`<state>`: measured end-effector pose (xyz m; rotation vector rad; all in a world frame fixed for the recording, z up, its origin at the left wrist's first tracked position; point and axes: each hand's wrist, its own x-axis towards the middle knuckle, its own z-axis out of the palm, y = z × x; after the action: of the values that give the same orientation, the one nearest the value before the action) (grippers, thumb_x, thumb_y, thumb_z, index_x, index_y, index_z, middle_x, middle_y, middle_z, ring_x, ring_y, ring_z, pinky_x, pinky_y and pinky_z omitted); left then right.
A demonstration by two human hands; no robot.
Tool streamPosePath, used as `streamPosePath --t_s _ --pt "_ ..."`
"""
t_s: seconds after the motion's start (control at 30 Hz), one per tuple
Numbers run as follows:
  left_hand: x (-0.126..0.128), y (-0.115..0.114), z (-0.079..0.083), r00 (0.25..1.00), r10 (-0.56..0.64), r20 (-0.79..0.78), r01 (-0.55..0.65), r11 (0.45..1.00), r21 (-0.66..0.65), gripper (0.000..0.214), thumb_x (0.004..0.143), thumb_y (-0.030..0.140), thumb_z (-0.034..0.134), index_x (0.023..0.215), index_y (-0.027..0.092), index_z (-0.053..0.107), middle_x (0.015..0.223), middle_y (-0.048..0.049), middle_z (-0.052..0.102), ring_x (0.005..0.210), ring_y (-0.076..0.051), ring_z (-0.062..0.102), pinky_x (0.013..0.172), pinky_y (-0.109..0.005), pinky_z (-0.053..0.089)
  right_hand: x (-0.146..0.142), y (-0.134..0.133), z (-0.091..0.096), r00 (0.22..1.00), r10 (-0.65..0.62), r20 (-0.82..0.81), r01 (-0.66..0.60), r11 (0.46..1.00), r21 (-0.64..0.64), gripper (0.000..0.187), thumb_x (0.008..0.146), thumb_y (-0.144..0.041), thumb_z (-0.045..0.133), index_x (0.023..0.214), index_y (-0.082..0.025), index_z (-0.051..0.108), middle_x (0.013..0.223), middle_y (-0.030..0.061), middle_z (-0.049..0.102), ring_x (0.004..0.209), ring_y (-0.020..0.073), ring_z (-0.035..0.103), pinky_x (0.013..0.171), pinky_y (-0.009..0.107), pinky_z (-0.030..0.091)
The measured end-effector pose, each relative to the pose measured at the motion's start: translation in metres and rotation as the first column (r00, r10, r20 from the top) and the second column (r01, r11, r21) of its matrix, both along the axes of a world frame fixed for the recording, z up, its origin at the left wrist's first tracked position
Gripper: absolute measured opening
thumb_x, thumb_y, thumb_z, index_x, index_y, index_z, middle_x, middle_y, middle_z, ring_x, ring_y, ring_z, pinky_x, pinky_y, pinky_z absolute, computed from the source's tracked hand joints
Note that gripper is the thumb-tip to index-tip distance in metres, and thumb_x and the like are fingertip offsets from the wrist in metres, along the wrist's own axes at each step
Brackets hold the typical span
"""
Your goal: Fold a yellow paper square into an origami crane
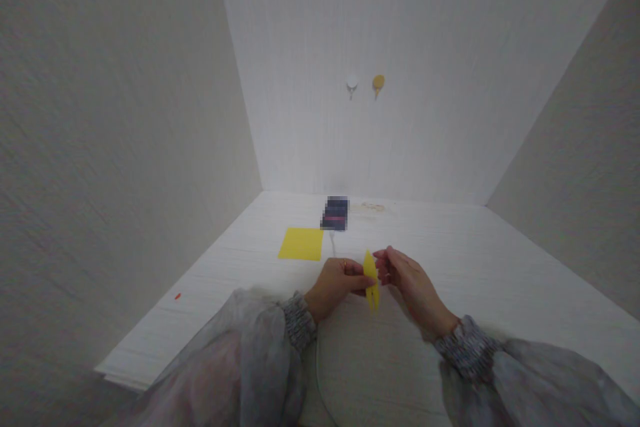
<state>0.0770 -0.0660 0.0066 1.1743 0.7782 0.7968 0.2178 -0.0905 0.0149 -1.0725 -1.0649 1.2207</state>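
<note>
A small folded piece of yellow paper [371, 279] stands upright over the white table, its pointed end up and a split at its lower end. My left hand [340, 283] grips it from the left between thumb and fingers, with a ring on one finger. Close by on the right is my right hand [406, 280], its fingers bent and apart beside the paper's edge; I see no hold on it, and cannot tell whether a fingertip touches. A flat square yellow sheet [302, 243] lies beyond my left hand.
A dark pixelated device [335, 213] lies near the back wall, with a pale cable [333, 242] running from it towards me. A small red piece [177, 296] is at the left edge. Two hooks, one white [352, 83] and one orange [379, 83], are on the wall.
</note>
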Motion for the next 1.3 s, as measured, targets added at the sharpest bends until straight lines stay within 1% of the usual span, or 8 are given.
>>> streamPosePath --t_s 0.07,0.17,0.37,0.5,0.7,0.9,1.1,1.3 --pt "0.0 0.002 0.002 0.994 0.097 0.05 -0.098 0.995 0.015 0.023 0.051 0.029 0.069 0.063 0.01 0.06 0.062 -0.0027 0.062 0.056 -0.011 0.057 0.061 -0.026 0.047 -0.001 -0.001 -0.001 0.993 0.117 -0.006 -0.117 0.992 -0.038 0.031 0.073 -0.045 0.046 0.069 -0.018 0.06 0.061 0.0006 0.057 0.052 0.0117 0.049 0.05 0.024 0.037" --pt "-0.001 0.004 0.004 0.979 0.183 0.087 -0.186 0.982 0.027 0.023 0.051 0.028 0.069 0.061 0.01 0.059 0.059 -0.0013 0.061 0.055 -0.01 0.057 0.059 -0.024 0.046 -0.003 -0.002 -0.002 0.967 0.244 0.075 -0.239 0.968 -0.072 0.03 0.068 -0.043 0.055 0.059 -0.015 0.059 0.054 0.0006 0.057 0.05 0.0113 0.05 0.05 0.024 0.038" --pt "0.0 0.005 0.003 0.964 0.259 0.062 -0.264 0.961 0.085 0.02 0.054 0.026 0.067 0.064 0.01 0.057 0.056 -0.0002 0.059 0.05 -0.007 0.053 0.053 -0.02 0.043 0.0 0.0 -0.009 0.952 0.287 0.111 -0.271 0.953 -0.135 0.023 0.063 -0.035 0.062 0.06 -0.013 0.06 0.054 0.0014 0.061 0.049 0.0106 0.052 0.052 0.024 0.039" --pt "-0.001 0.005 0.004 0.944 0.315 0.097 -0.323 0.943 0.081 0.034 0.053 0.022 0.068 0.08 0.013 0.049 0.054 0.002 0.058 0.049 -0.008 0.053 0.051 -0.021 0.044 0.001 0.001 -0.013 0.948 0.307 0.09 -0.291 0.944 -0.153 0.019 0.064 -0.032 0.061 0.061 -0.014 0.058 0.052 0.0004 0.061 0.048 0.0109 0.053 0.052 0.024 0.04" --pt "-0.002 0.005 0.006 0.939 0.317 0.133 -0.329 0.941 0.077 0.046 0.053 0.021 0.068 0.086 0.016 0.037 0.053 0.0042 0.057 0.046 -0.008 0.053 0.051 -0.023 0.045 -0.002 -0.002 -0.009 0.958 0.279 0.073 -0.266 0.952 -0.148 0.018 0.063 -0.031 0.062 0.061 -0.014 0.056 0.053 0.0 0.061 0.047 0.0097 0.052 0.05 0.022 0.039" --pt "-0.002 0.004 0.006 0.959 0.24 0.151 -0.264 0.95 0.169 0.041 0.055 0.023 0.067 0.082 0.016 0.036 0.052 0.005 0.056 0.046 -0.008 0.051 0.051 -0.021 0.042 -0.001 -0.003 -0.006 0.928 0.372 0.033 -0.363 0.92 -0.15 0.029 0.069 -0.039 0.055 0.071 -0.011 0.061 0.072 0.0065 0.063 0.054 0.0106 0.055 0.052 0.024 0.042" --pt "-0.002 0.003 0.009 0.96 0.238 0.146 -0.261 0.95 0.173 0.039 0.054 0.023 0.067 0.079 0.016 0.038 0.051 0.0052 0.056 0.044 -0.007 0.05 0.049 -0.02 0.039 0.002 0.0 -0.014 0.921 0.376 0.104 -0.36 0.922 -0.143 0.025 0.068 -0.036 0.058 0.066 -0.011 0.061 0.067 0.0054 0.064 0.053 0.0101 0.055 0.054 0.024 0.042" --pt "-0.001 0.004 0.008 0.947 0.299 0.115 -0.314 0.937 0.154 0.043 0.052 0.023 0.069 0.08 0.017 0.037 0.049 0.0057 0.055 0.042 -0.007 0.05 0.048 -0.021 0.041 0.002 0.003 -0.015 0.916 0.367 0.163 -0.34 0.925 -0.17 0.024 0.067 -0.035 0.058 0.061 -0.012 0.057 0.06 0.0035 0.062 0.047 0.0093 0.053 0.049 0.023 0.041"
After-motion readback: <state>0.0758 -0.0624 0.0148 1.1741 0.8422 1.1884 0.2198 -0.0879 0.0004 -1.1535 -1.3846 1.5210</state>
